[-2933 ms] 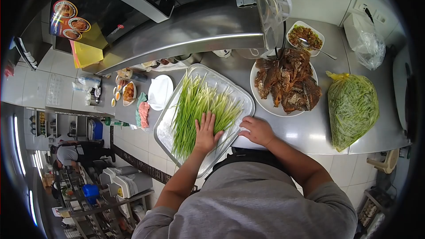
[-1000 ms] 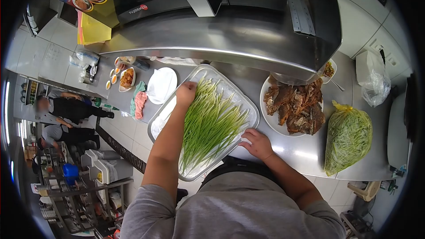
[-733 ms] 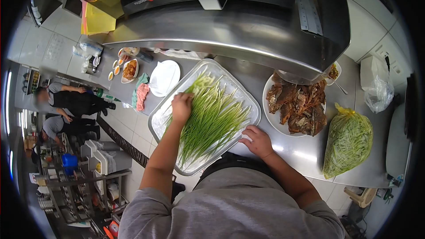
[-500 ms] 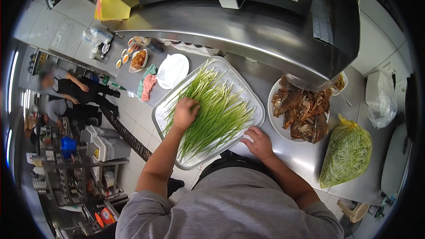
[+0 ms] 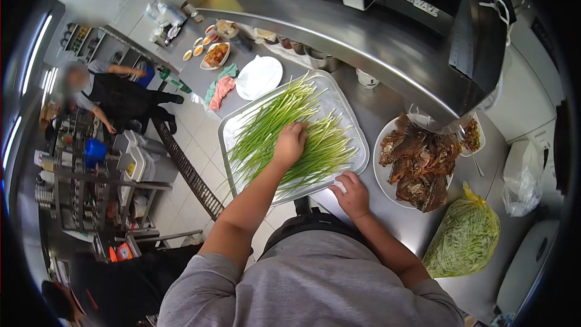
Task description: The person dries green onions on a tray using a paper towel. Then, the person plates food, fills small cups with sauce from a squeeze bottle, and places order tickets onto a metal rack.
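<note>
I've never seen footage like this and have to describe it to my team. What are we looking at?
There is no machine at work here: these are a person's bare hands, seen by one camera worn on their head, looking forward and down. On the metal counter sits a tray of long, thin greens. The left hand is on the greens, though its grip is hidden; the right hand is at the tray's near edge. To the right are a plate of browned pieces and a bag of shredded greens. Beyond the tray's left side are a white plate and pink cloth.
</note>
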`<action>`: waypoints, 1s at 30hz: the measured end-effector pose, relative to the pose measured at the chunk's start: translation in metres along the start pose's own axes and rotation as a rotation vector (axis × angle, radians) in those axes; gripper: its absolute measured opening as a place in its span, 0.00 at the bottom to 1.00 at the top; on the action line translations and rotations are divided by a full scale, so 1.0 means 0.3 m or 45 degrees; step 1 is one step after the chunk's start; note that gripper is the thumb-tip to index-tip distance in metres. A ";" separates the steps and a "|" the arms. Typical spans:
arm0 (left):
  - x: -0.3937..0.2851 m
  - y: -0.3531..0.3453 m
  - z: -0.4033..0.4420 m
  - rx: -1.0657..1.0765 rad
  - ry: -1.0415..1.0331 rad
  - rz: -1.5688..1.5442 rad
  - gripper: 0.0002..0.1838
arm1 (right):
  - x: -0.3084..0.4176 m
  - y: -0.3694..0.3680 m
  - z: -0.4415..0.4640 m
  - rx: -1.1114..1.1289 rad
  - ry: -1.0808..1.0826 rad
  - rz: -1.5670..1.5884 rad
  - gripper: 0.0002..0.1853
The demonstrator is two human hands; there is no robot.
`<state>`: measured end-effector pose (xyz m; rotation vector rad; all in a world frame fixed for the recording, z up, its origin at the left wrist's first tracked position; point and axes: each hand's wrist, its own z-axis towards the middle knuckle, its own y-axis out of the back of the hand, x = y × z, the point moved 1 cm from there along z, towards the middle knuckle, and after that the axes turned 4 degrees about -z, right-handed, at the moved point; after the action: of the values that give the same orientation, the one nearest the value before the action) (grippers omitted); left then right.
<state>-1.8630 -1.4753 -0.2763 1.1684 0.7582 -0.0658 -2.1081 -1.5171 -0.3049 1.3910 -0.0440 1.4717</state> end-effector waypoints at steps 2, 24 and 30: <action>-0.018 0.037 -0.052 -0.169 -0.016 -0.048 0.18 | 0.007 0.006 -0.001 -0.012 -0.029 0.036 0.12; 0.612 0.325 -0.636 -0.315 1.162 -1.193 0.30 | 0.647 -0.314 0.269 0.116 0.221 0.394 0.22; 0.622 0.324 -0.667 -0.227 1.092 -1.163 0.32 | 0.495 -0.829 0.542 0.376 0.475 -0.220 0.12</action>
<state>-1.7816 -1.2038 -0.3396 0.5609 1.9768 -0.2571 -1.7912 -1.4184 -0.2911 1.2889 0.5354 1.6113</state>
